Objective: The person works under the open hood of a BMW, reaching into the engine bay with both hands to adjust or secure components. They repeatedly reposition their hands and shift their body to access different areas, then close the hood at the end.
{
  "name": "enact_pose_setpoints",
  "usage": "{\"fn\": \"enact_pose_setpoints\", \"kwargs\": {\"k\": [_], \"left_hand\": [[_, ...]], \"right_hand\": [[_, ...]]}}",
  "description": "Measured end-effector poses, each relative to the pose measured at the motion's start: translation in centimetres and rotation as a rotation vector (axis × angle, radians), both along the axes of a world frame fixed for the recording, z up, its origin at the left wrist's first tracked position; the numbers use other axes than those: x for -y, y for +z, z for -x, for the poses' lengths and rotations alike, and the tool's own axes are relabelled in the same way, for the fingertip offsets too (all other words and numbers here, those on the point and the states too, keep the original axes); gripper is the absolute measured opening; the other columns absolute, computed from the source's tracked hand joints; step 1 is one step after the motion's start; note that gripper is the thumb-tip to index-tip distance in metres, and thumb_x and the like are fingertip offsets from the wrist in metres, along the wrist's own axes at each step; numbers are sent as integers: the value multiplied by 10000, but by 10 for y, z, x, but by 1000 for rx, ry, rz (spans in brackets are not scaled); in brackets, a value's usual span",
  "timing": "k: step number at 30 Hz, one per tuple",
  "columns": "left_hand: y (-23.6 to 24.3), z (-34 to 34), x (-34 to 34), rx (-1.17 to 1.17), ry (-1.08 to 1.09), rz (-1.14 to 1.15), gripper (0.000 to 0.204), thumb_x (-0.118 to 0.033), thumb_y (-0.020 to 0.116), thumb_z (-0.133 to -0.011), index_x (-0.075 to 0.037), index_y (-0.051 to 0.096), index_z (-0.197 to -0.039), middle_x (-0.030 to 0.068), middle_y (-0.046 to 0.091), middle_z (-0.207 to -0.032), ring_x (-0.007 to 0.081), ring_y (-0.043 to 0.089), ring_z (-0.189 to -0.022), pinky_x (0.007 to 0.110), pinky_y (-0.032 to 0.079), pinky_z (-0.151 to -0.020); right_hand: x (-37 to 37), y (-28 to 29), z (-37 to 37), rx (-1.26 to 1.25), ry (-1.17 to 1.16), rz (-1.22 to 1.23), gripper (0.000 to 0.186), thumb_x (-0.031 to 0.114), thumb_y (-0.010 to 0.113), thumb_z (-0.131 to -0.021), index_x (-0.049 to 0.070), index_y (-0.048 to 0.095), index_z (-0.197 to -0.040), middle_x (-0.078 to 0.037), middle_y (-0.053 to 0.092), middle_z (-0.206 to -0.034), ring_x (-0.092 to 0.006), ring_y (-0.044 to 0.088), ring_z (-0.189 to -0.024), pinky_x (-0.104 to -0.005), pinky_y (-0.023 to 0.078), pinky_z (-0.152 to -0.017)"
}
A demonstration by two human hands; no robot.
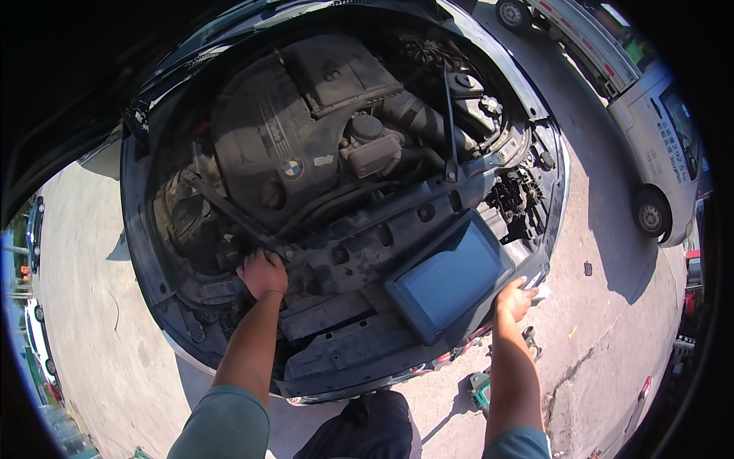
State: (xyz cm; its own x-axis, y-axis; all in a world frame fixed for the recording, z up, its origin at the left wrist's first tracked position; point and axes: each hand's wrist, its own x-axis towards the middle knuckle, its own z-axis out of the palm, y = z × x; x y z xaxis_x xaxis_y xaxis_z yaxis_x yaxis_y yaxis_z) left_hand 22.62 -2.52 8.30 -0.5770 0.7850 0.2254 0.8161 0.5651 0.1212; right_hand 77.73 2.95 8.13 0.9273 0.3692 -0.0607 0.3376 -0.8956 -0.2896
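My left hand [264,274] reaches down into the front left of the engine bay, beside the front end of a dark brace bar [237,216]. Its fingers are curled, and whatever lies under them is hidden. At the car's front right corner, my right hand [514,299] is closed near the headlight area; a small pale piece shows past its fingertips, too unclear to name. Between my hands, a tablet-like device [453,277] with a dark casing and a bluish screen lies tilted on the front panel [367,252].
A dusty engine cover [256,141] fills the bay's far left. A second brace bar [449,122] stands to the right, near exposed wiring [516,203]. A light-coloured truck [654,122] is parked on the right. Something green [480,392] is on the concrete by my right forearm.
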Motion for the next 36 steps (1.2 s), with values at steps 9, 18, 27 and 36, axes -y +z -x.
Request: {"fn": "enact_pose_setpoints", "kwargs": {"k": [9,18,27,36], "left_hand": [[1,2,0,8,9,5,268,-257,507,-954,-88,711,-997,108,720,-1028,301,638,-1058,477,417,-957],[-4,-4,1,29,12,97,365,-301,414,-993,-75,697,-1039,131,719,-1101,322,634,-1110,510,408,-995],[-3,-1,-1,19,11,117,390,-311,414,-1002,-94,690,-1173,142,710,-1197,329,628,-1157,537,400,-1012],[-4,1,0,21,17,113,388,-322,434,-989,-98,687,-1179,151,711,-1185,338,632,-1150,544,403,-1010]], "right_hand": [[0,1,4,-22,-2,10,755,533,421,-1013,-9,384,-1536,-328,647,-1282,-474,660,-1155,-524,515,-1011],[1,-10,-7,-15,20,2,773,538,416,-1008,-28,369,-1534,-353,633,-1258,-479,661,-1141,-522,515,-1012],[1,5,0,-27,4,-18,759,529,435,-1002,5,351,-1544,-339,638,-1241,-476,658,-1138,-538,508,-1006],[1,1,0,-13,3,-20,756,523,442,-1002,6,344,-1545,-336,641,-1234,-472,662,-1133,-534,512,-1002]]}}
